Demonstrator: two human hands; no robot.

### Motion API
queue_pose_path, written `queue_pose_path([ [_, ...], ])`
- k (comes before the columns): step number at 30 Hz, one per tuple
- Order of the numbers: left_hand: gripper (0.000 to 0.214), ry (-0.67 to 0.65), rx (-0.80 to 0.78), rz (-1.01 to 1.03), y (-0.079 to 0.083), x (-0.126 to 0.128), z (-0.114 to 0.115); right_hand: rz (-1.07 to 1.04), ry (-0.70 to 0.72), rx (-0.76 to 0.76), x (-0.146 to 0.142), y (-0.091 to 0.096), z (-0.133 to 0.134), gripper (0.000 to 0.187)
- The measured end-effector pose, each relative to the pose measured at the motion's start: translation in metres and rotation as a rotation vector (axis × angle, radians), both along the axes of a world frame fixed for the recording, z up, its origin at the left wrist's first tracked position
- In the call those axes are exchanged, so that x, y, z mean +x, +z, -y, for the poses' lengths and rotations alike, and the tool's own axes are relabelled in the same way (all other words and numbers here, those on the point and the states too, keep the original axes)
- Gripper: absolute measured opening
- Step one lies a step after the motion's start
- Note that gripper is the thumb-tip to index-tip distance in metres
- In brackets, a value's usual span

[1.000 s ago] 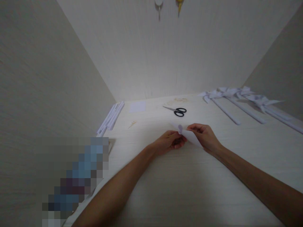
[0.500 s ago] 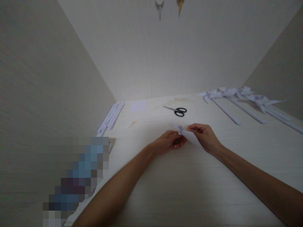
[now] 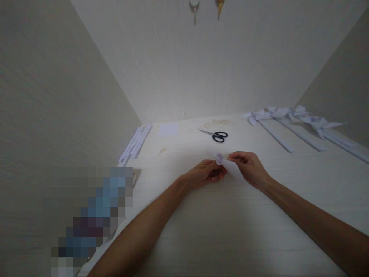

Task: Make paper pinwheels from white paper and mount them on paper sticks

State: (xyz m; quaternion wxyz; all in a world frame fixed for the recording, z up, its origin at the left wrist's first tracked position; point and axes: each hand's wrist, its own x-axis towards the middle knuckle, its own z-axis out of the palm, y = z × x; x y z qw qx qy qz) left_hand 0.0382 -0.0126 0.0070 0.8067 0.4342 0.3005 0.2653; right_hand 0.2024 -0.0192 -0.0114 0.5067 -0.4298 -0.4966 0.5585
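Observation:
Between my hands is a white paper piece (image 3: 232, 167), partly cut into flaps, with one flap curled over at its middle. My left hand (image 3: 208, 172) pinches it from the left, around the curled part. On the other side my right hand (image 3: 247, 166) is closed on the paper's right edge, thumb against fingers. The paper is held above the table, and its underside is hidden. Just beyond the hands lie scissors (image 3: 218, 136) with black handles, apart from both hands.
White paper pinwheels on sticks (image 3: 276, 134) lie at the right. Rolled white paper sticks (image 3: 135, 142) are bundled at the left, near a square paper sheet (image 3: 168, 129). Several toothpicks (image 3: 162, 150) and some rubber bands (image 3: 220, 121) lie on the table (image 3: 196, 223). Walls rise behind and leftward.
Both hands keep their grip on the paper at nearly the same spot. Nothing else has visibly moved.

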Motion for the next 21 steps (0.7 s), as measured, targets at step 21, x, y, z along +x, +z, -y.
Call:
queue_pose_path([
  [21,0.032,-0.037,0.350,-0.164,0.000,-0.004,0.000,0.352,-0.073,0.380,0.003,0.013,0.005,0.008],
])
